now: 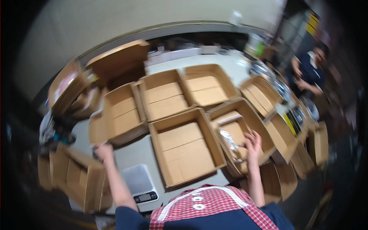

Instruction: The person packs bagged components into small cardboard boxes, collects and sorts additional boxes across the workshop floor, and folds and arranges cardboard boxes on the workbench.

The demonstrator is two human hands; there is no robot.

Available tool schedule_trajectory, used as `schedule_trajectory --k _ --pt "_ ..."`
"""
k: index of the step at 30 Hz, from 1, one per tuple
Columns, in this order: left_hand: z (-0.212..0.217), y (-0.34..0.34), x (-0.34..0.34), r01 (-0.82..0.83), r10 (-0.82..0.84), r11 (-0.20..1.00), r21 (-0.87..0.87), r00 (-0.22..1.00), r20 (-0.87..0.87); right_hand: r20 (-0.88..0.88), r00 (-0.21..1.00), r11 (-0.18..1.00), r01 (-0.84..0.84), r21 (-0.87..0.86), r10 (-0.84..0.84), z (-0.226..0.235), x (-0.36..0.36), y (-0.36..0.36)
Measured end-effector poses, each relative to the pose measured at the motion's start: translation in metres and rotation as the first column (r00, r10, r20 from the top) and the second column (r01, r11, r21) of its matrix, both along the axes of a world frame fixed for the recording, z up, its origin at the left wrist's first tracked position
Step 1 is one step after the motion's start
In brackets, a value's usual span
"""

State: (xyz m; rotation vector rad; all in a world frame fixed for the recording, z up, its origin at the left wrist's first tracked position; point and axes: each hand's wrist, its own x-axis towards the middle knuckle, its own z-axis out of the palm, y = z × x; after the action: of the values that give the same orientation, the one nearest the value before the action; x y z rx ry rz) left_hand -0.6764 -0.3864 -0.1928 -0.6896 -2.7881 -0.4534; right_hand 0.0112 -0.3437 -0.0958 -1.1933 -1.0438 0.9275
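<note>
My right hand (253, 146) hovers at the right side of a small open cardboard box (234, 118), fingers spread and slightly curled. Shiny silver pieces (229, 140), perhaps film-wrapped, lie along the left of that small box, which sits inside a larger open carton (256, 115). Whether my fingertips touch the small box is unclear. Stretched out to the left, my left hand (103, 151) is closed near the lower edge of a tall carton (122, 111); a small dark thing shows at its fingers, too blurred to name. A kitchen scale (138, 182) lies right of my left forearm.
An open carton (188, 153) stands in front of me, with more open cartons (164, 96) behind it. Cartons (78, 180) also stack at the lower left and along the right side (281, 134). A person (310, 73) in dark clothing works at the far right.
</note>
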Motion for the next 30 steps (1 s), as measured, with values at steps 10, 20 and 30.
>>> schedule_trajectory --k 10,20,30 --pt "-0.033 -0.004 -0.016 -0.009 -0.003 0.955 -0.297 0.999 -0.038 0.356 0.929 0.994 0.08 0.069 -0.099 0.015 0.023 -0.015" --pt "0.029 0.009 0.061 0.093 -0.169 0.885 0.455 0.977 0.129 0.265 0.894 0.93 0.368 0.022 -0.36 -0.004 0.112 -0.069" --pt "0.197 0.027 0.397 0.611 -0.874 0.074 0.788 0.421 -0.244 0.81 0.587 0.999 0.04 -0.026 -0.002 -0.015 0.109 -0.019"
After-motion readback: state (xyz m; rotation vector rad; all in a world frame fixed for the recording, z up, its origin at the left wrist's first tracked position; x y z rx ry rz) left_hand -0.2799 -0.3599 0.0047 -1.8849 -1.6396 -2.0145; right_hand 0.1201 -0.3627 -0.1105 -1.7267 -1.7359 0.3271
